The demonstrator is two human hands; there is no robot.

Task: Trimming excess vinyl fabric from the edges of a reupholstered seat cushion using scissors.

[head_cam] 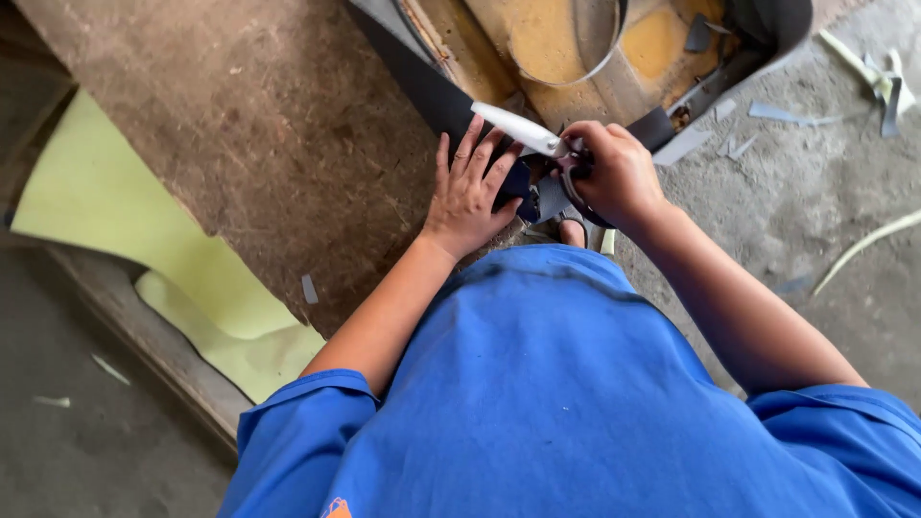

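Observation:
My left hand lies flat, fingers spread, pressing a dark sheet at the corner of a worn brown board. My right hand is closed around the dark handles of a pair of scissors. The pale blades point up and to the left, over my left fingertips and the edge of the dark sheet. A small dark piece shows between my two hands. My blue shirt fills the bottom of the view.
A pale yellow-green sheet lies under the board at the left. Yellow foam inside a dark shell sits at the top. Grey offcuts and pale strips litter the concrete floor at the right.

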